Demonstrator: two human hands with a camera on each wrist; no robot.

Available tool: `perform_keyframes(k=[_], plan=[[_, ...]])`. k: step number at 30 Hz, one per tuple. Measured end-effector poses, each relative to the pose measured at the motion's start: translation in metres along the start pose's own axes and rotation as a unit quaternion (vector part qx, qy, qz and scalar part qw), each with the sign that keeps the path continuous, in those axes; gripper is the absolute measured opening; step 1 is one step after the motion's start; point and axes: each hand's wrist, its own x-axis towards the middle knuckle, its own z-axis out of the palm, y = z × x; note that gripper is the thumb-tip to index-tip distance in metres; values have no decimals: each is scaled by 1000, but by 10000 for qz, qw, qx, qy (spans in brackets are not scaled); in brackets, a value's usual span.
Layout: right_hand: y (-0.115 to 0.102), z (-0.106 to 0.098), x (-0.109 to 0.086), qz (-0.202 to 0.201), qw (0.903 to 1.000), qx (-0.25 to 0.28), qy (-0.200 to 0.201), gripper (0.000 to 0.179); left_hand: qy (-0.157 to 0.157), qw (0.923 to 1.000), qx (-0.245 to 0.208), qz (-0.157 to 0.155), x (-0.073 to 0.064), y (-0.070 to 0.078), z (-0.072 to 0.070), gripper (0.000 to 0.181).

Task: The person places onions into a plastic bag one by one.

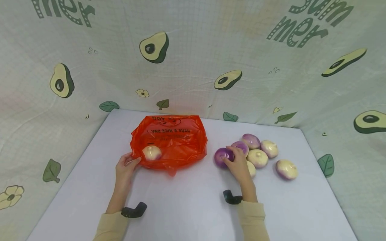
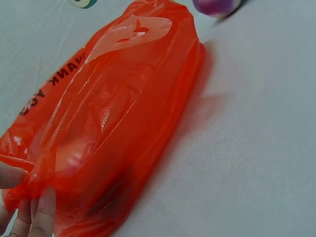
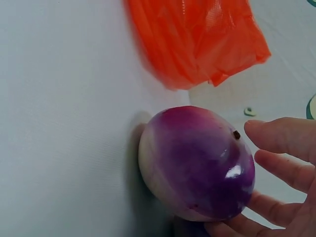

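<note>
A red plastic bag (image 1: 197, 135) with printed lettering lies on the table, its mouth spread toward me. One white-and-purple turnip (image 1: 151, 152) sits inside it at the left. My left hand (image 1: 125, 166) pinches the bag's near-left rim between thumb and fingers (image 2: 45, 207). To the right of the bag, my right hand (image 1: 239, 164) reaches over a deep purple turnip (image 1: 221, 158). In the right wrist view, its thumb and fingers (image 3: 284, 173) spread loosely at that turnip's side, the thumb slightly apart from the skin. The turnip rests on the table.
Several more turnips (image 1: 257, 158) cluster beside and behind the right hand, with a single turnip (image 1: 286, 169) apart at the right. A white table (image 1: 187, 207) carries everything. Behind it hangs a cloth (image 1: 187, 67) printed with avocados. Each wrist wears a black camera mount (image 1: 134, 210).
</note>
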Motion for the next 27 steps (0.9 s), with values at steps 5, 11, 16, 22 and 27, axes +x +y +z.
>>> perform_keyframes(k=[5,11,16,22,27], plan=[[0,3,1,204,9996,-134,-149,57,12,10000,34,-25,0,0,1,49],[-2,6,0,374,9986,-244,-272,60,16,10000,-3,-34,0,1,0,49],[-4,8,-1,408,9978,-285,-448,59,24,10000,-61,-75,-1,1,0,47],[-5,10,-2,413,9963,-369,-661,62,23,10000,-59,-14,-1,1,0,48],[-6,12,-3,486,9953,-397,-735,63,9,10000,-33,-6,0,1,0,48]])
